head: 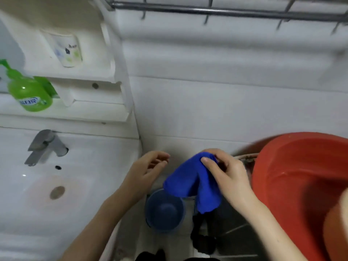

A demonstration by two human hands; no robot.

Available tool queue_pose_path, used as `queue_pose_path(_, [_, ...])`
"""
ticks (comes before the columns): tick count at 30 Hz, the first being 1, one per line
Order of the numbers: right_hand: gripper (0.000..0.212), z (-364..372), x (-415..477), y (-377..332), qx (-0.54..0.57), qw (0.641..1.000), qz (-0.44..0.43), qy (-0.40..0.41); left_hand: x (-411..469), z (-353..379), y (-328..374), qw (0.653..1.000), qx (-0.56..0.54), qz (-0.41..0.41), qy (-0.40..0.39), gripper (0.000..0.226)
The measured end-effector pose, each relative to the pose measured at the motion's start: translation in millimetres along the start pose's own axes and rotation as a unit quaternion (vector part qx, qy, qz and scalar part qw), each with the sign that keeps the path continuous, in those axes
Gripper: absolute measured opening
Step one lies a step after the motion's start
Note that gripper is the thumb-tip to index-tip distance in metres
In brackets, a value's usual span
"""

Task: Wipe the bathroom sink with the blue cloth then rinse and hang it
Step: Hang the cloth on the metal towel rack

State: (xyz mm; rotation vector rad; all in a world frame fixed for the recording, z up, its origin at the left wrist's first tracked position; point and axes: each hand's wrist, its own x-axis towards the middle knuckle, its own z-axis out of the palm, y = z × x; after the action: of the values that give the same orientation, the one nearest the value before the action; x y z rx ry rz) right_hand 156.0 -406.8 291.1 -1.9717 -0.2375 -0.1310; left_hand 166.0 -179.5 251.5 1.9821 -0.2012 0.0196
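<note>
Blue cloth (pixel 190 182): I see it hanging folded from my right hand (pixel 227 175), thumb and fingers pinching its top, between sink (pixel 90 166) and red basin (pixel 301 176). Left hand (pixel 148 170): just beside the cloth, apart from it, fingers loosely curled, holding nothing.

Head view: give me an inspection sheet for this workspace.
Surface: white sink; no water seen running from the faucet.
Job's things: blue cloth, hanging bunched beyond the sink's right edge.
Clutter: green bottle and cup on shelves; blue bucket below; red basin at right.
Grippers: right hand pinches the cloth's top; left hand holds nothing, apart from it.
Cables: nothing seen.
Surroundings: tiled wall, metal rail with hooks above.
</note>
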Motion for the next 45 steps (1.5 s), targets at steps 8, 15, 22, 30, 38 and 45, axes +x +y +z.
queue_pose_path(8, [0.012, -37.8, 68.5, -93.2, -0.156, 0.958, -0.24, 0.011, 78.7, -21.5, 127.8, 0.979, 0.024, 0.171, -0.107, 0.042])
queue_pose_path(15, [0.014, -62.6, 105.2, -114.4, 0.09, 0.98, -0.173, 0.041, 104.1, -33.9, 177.5, 0.973, 0.032, 0.228, -0.006, 0.036])
queue_pose_path(22, [0.028, -73.3, 85.6, -103.5, 0.016, 0.989, -0.138, -0.044, 96.6, -46.2, 210.8, 0.957, 0.028, 0.283, 0.056, 0.038])
queue_pose_path(30, [0.029, -113.9, 77.4, -157.7, -0.052, 0.962, -0.265, 0.044, 87.2, -82.2, 244.3, 0.918, 0.089, 0.339, 0.184, 0.023])
queue_pose_path(38, [0.02, -148.5, 155.1, -232.0, -0.2, 0.907, -0.362, 0.08, 131.0, -113.5, 272.0, 0.906, 0.14, 0.299, 0.266, 0.024])
queue_pose_path(45, [0.042, -149.9, 179.9, -217.9, -0.305, 0.865, -0.398, 0.034, 129.3, -114.0, 279.1, 0.88, 0.308, 0.187, 0.309, 0.045])
